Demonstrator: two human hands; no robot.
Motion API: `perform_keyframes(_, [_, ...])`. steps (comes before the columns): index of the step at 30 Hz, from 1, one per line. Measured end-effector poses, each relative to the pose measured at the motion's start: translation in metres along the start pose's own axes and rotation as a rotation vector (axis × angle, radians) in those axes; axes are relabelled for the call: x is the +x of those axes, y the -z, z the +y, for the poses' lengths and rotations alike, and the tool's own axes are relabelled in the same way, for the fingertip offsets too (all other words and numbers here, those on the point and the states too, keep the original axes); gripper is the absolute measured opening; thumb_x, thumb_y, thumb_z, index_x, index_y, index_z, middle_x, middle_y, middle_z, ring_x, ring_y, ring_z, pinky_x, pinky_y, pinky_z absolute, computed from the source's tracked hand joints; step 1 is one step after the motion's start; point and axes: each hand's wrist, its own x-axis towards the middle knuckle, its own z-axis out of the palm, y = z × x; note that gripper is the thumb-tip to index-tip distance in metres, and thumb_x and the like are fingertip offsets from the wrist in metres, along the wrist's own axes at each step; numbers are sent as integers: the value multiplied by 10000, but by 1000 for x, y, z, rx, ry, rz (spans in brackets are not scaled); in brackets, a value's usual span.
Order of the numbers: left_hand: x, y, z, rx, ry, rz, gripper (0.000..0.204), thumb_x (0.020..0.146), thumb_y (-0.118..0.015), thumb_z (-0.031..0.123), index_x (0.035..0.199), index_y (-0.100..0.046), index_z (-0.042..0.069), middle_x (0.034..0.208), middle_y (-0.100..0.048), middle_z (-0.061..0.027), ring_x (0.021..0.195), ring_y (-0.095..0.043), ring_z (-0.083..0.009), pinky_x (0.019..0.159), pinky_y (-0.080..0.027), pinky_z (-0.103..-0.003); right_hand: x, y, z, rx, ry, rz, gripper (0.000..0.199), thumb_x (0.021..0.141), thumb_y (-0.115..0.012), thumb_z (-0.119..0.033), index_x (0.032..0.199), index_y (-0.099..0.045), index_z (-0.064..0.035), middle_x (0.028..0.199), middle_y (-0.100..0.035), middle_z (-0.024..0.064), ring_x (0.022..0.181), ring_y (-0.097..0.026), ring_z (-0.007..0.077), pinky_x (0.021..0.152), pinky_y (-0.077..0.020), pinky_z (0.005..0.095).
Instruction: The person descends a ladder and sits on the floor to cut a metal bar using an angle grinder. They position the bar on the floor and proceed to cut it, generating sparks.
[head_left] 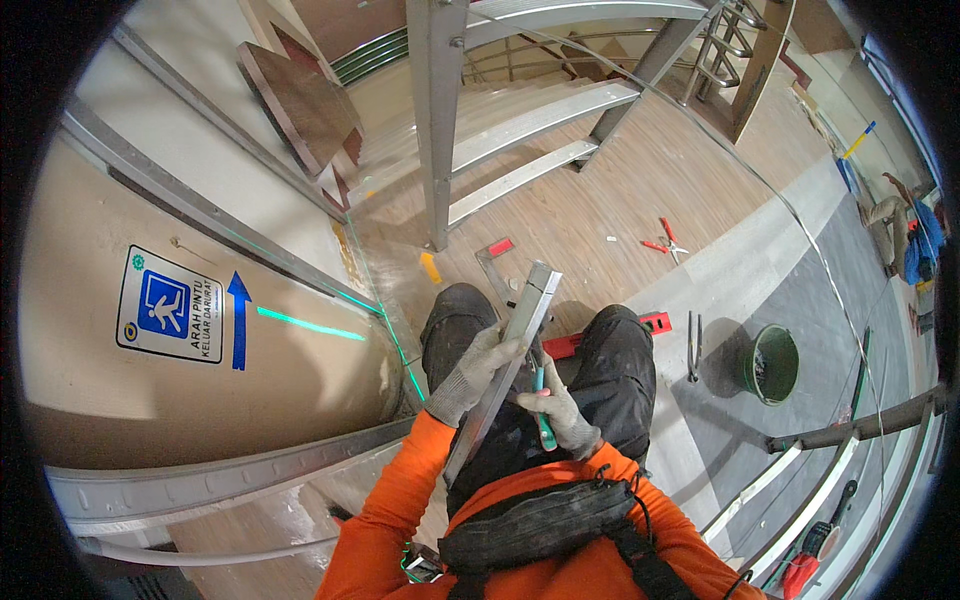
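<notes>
Work seems midway: the metal channel, central and pointing toward one o'clock, is pinched in the left hand, loose from the frame at twelve, while the right hand curls round a turquoise-handled tool beside it.

Floor: wood-look planks, pale strip, grey area to right. On planks: yellow-orange piece, L-shaped tool with red end, small white scrap, red-handled pliers with handles spread. Red level partly hidden by knee. Right of it, dark pincers, then green bucket on grey. Metal frame stands on planks.
</notes>
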Motion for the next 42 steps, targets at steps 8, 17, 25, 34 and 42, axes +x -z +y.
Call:
perform_keyframes(8, [-3,14,-10,-12,-56,25,528,1003,-621,353,1410,-575,21,1211,-688,-62,1094,-669,-147,988,-526,-302,19,29,2,-576,20,-206,1213,818,-858,-260,1706,-45,-110,1623,-336,137,1462,-371,223,1200,-324,365])
perform_keyframes(17, [-2,10,8,-47,-23,154,487,1038,-608,312,1424,-564,18,1159,-670,-23,1053,-620,-104,960,-502,-280,56,12,26,-550,160,-162,1157,855,-837,-176,1693,-41,-128,1288,-548,104,1109,-593,203,960,-539,371])
perform_keyframes(25, [-5,21,37,252,-135,152,362,1034,-633,150,1367,-576,19,1140,-681,-34,959,-649,-93,834,-552,-290,49,38,4,-141,124,95,306,898,-732,-49,1140,-547,-63,1022,-611,17,927,-618,129,861,-525,303])
perform_keyframes(34, [-7,3,30,648,-148,350,509,996,-729,288,1330,-576,-65,1082,-738,-233,957,-749,-305,811,-567,-403,-27,149,-92,-1248,204,723,895,719,-859,-242,1504,-470,-63,1332,-613,243,1286,-577,400,1095,-452,480])
perform_keyframes(42, [8,-30,39,830,-38,320,680,977,-734,394,1394,-524,-101,1145,-694,-348,1093,-692,-474,873,-557,-495,-101,329,4,-1208,-524,1200,986,741,-798,-501,1563,-430,-102,1343,-661,289,1248,-637,463,1053,-496,521])
